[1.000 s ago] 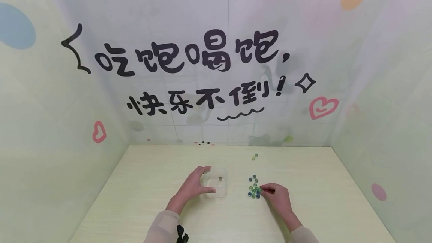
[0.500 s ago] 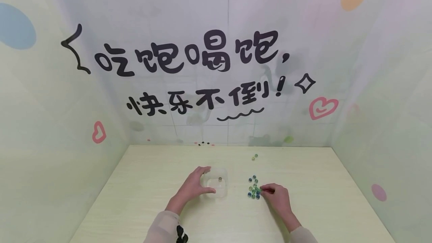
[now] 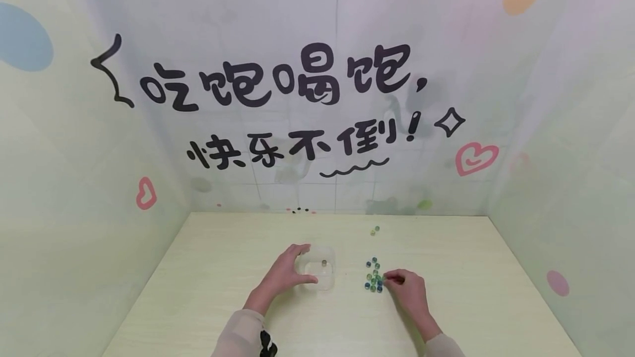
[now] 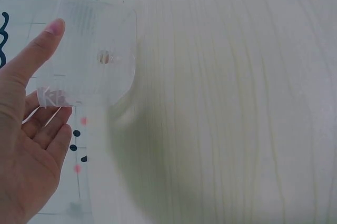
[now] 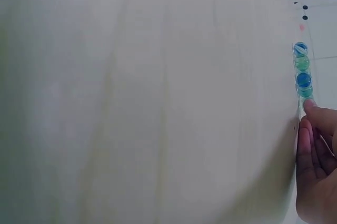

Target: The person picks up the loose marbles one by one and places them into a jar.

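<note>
My left hand (image 3: pixel 284 275) holds a clear plastic box (image 3: pixel 329 275) on the table, thumb on the near side and fingers round the far side. One brownish marble (image 3: pixel 324 263) lies inside; in the left wrist view this marble (image 4: pixel 104 57) shows through the box wall. To the right, several blue and green glass marbles (image 3: pixel 373 288) lie in a loose cluster. At the cluster's right edge, my right hand (image 3: pixel 409 288) pinches a pale green marble (image 5: pixel 308 99) with thumb and fingertips, partly hidden by the thumb.
Two marbles (image 3: pixel 373 233) lie apart from the cluster, farther back on the pale wood-grain table (image 3: pixel 223 247). A printed cloth (image 3: pixel 278 191) with black lettering stands along the table's back edge, and similar cloth walls flank both sides.
</note>
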